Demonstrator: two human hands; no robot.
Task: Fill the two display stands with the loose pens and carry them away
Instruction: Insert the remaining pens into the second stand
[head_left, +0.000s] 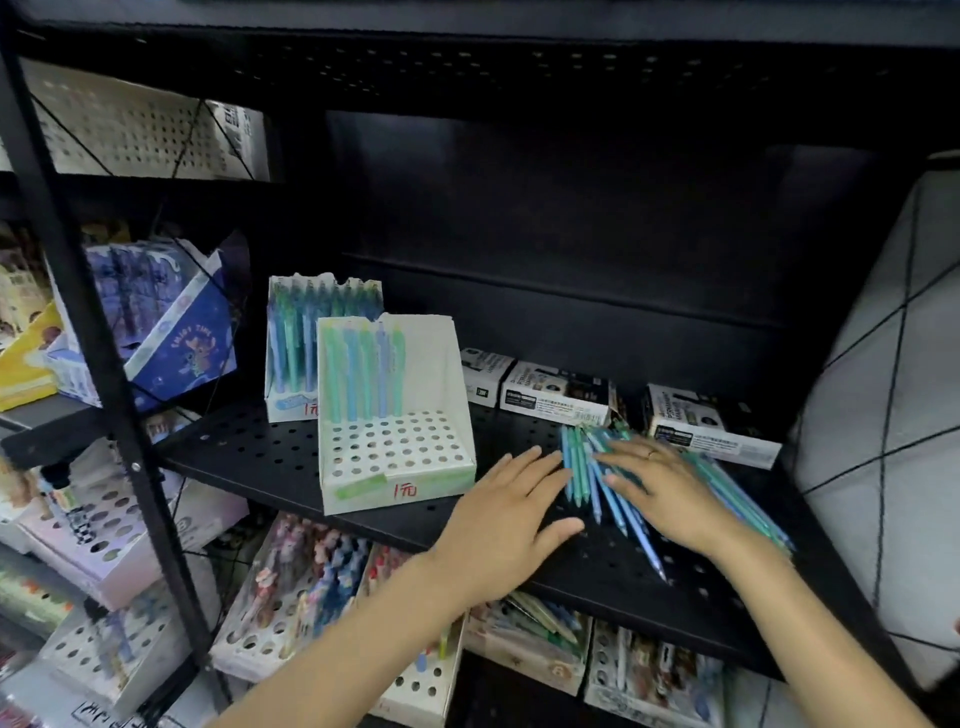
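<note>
Blue-green loose pens (597, 467), fanned flat

The near display stand (397, 457), a white cardboard box with a tall back and side walls, stands upright on the black perforated shelf. Its base is a grid of round holes, nearly all unfilled; one row of about five green and blue pens stands upright against its back wall. Handwritten red marks show on its front lip. At its 11 o'clock, just behind and partly hidden by it, the far display stand (296, 353) stands upright, packed with blue and green pens. At the near stand's 3 o'clock, the loose pens (597, 478) lie flat in a fanned heap, blue, teal and green, tips pointing toward the shelf's front edge.
</note>
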